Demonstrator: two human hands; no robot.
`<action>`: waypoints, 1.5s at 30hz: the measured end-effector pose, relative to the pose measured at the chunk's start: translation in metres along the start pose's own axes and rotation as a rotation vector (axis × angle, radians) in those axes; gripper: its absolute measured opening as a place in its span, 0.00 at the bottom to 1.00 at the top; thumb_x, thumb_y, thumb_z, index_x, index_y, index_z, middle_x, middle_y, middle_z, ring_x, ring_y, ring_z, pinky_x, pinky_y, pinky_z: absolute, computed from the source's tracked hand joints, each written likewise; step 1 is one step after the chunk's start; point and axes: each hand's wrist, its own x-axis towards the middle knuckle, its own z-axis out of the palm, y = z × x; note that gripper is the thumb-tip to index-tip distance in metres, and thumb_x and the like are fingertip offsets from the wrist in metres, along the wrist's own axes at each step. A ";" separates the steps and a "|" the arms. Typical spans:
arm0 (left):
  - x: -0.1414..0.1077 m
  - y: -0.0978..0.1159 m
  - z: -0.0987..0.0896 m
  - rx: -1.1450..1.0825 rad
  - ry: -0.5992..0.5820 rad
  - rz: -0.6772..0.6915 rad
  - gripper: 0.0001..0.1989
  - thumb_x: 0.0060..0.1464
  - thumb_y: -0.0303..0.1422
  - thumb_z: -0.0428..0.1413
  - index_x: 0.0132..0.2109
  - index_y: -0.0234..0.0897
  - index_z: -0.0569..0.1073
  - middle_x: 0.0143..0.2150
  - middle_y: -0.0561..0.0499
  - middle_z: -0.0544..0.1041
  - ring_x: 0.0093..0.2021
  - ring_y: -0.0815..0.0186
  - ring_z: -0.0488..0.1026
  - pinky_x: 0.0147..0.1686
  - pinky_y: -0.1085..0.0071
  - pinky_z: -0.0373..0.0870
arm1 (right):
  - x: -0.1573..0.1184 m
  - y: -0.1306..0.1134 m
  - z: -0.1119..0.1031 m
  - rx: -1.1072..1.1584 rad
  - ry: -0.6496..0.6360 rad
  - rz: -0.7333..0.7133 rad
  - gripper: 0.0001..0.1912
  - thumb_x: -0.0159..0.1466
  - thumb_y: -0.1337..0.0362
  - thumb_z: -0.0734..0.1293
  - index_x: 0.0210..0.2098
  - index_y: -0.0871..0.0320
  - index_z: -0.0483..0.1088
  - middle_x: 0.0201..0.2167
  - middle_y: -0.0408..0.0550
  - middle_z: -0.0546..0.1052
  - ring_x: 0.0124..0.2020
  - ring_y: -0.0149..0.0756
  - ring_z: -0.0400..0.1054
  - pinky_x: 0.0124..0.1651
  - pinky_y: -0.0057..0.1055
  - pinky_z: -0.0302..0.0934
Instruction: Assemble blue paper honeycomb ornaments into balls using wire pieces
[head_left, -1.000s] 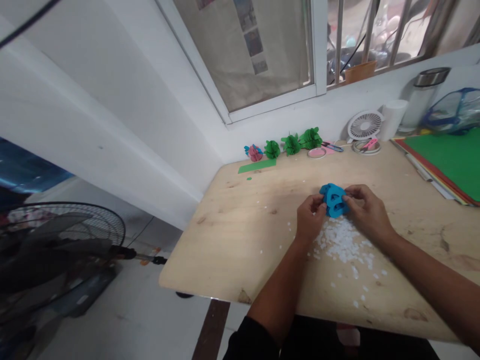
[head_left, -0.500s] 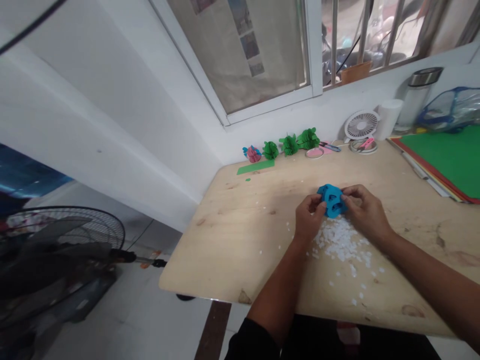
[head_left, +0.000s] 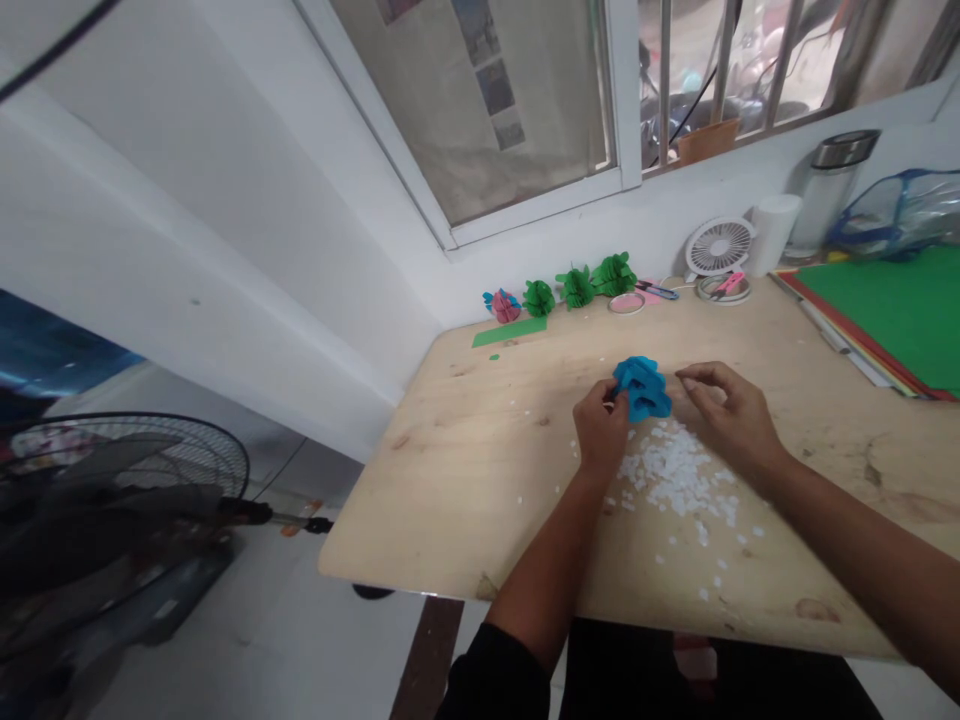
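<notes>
Just above the tabletop, my left hand [head_left: 602, 425] pinches the left edge of a blue paper craft [head_left: 643, 390] between thumb and fingers. The blue piece has a scalloped outline, folded layers and dark openings. To its right, apart from it, is my right hand [head_left: 724, 405], with thumb and index fingertip close together. Anything between those fingertips is too small to make out. Below both hands lies a scattered heap of small white paper bits [head_left: 675, 470] on the wooden table [head_left: 450, 480].
Along the wall stand green paper crafts [head_left: 576, 288] and a pink and blue one [head_left: 504, 305], near a green strip [head_left: 510, 332]. Farther right are a cutter [head_left: 658, 289], tape rolls [head_left: 724, 288], a small white fan [head_left: 720, 246], a bottle [head_left: 832, 190] and coloured sheets [head_left: 892, 310].
My right hand has let go of the blue paper craft and is now apart from it. My left hand has carried the craft slightly left and up.
</notes>
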 end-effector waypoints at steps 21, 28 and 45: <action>0.010 -0.031 0.003 0.129 0.150 0.000 0.11 0.53 0.31 0.58 0.44 0.38 0.77 0.35 0.50 0.80 0.37 0.62 0.77 0.41 0.68 0.72 | 0.005 0.011 -0.005 -0.045 0.053 0.098 0.14 0.60 0.52 0.65 0.35 0.55 0.75 0.37 0.52 0.82 0.40 0.45 0.75 0.47 0.43 0.68; 0.007 -0.024 -0.001 0.114 0.174 -0.001 0.12 0.52 0.31 0.59 0.45 0.39 0.77 0.36 0.48 0.80 0.40 0.60 0.78 0.43 0.66 0.73 | 0.007 0.002 -0.012 0.037 0.084 0.172 0.14 0.57 0.51 0.67 0.34 0.54 0.76 0.36 0.51 0.82 0.39 0.46 0.77 0.46 0.43 0.70; 0.002 -0.015 -0.014 0.173 0.291 0.324 0.11 0.57 0.34 0.58 0.47 0.37 0.75 0.42 0.42 0.80 0.46 0.56 0.77 0.44 0.60 0.75 | 0.059 0.029 -0.054 -0.248 -0.048 0.185 0.16 0.53 0.47 0.66 0.32 0.51 0.76 0.37 0.53 0.83 0.41 0.57 0.77 0.47 0.55 0.69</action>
